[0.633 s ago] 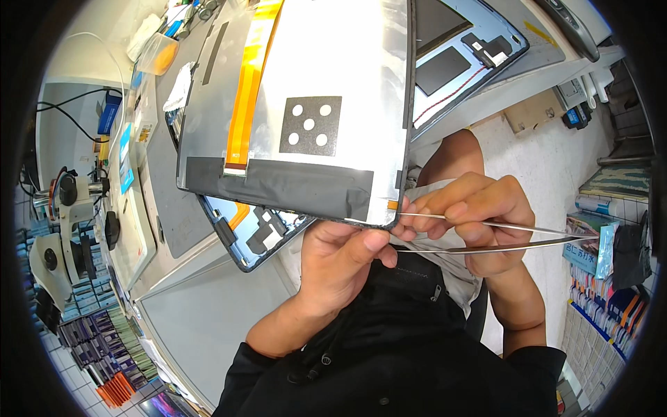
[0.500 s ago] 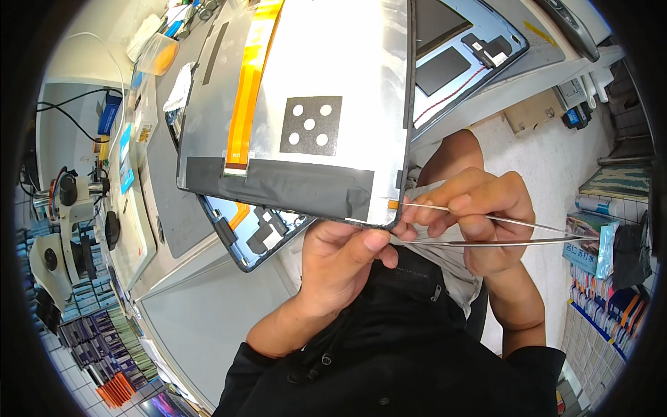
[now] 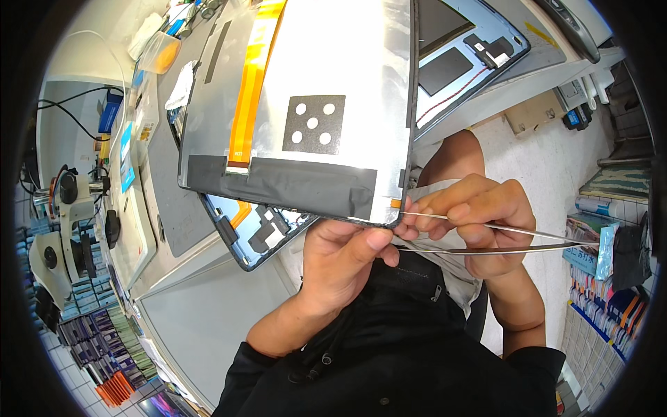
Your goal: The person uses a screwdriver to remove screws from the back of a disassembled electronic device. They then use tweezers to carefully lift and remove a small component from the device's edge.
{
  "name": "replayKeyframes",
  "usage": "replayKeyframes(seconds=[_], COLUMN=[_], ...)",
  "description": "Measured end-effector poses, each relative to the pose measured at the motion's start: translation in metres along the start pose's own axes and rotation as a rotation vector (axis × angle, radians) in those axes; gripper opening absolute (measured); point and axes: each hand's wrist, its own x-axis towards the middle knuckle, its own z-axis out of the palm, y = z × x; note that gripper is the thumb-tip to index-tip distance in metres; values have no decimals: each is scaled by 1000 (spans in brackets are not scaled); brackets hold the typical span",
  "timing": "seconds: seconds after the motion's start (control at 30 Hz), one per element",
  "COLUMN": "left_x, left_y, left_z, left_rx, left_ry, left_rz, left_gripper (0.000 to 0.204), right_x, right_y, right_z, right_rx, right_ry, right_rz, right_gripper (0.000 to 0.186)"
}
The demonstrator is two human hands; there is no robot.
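Observation:
A tablet screen panel (image 3: 375, 55), its silver back facing me, carries an orange ribbon cable (image 3: 251, 90), black tape (image 3: 306, 184) and a dark square sticker with white dots (image 3: 314, 124). My left hand (image 3: 337, 257) grips its near edge by the right corner, thumb toward me and the other fingertips partly hidden. Slim metal tweezers (image 3: 573, 244) are pinched in my right hand (image 3: 490, 219), joined end pointing right. Their upper arm reaches toward the panel's right corner, just below a small orange tab (image 3: 395, 203). The exact tips are hard to make out.
Beneath the panel lies an opened tablet housing (image 3: 462, 97), sticking out right and lower left. The grey work mat (image 3: 174, 215) covers the bench at left. A microscope-like stand (image 3: 66, 201) is farther left. Boxes and packets (image 3: 590, 254) stand at the right.
The tweezers' upper arm has dropped slightly away from the orange tab, and the lower arm has also moved down. The panel has shifted a little to the right.

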Motion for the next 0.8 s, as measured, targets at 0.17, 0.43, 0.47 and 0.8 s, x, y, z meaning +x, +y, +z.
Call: replayKeyframes(seconds=[0.17, 0.43, 0.47, 0.8], left_x=[0, 0, 0, 0], left_y=[1, -1, 1, -3], left_z=[2, -4, 1, -7], left_rx=[-9, -105, -54, -177], left_ry=[25, -78, -28, -119], left_rz=[-13, 2, -3, 8], left_gripper=[43, 35, 38, 33], right_x=[3, 3, 3, 4], right_y=[3, 4, 4, 0], right_z=[-2, -2, -1, 0], right_rx=[-24, -95, -99, -93], right_ry=[-47, -71, -69, -57], right_rz=[-46, -89, -87, -65], right_gripper=[18, 19, 19, 19])
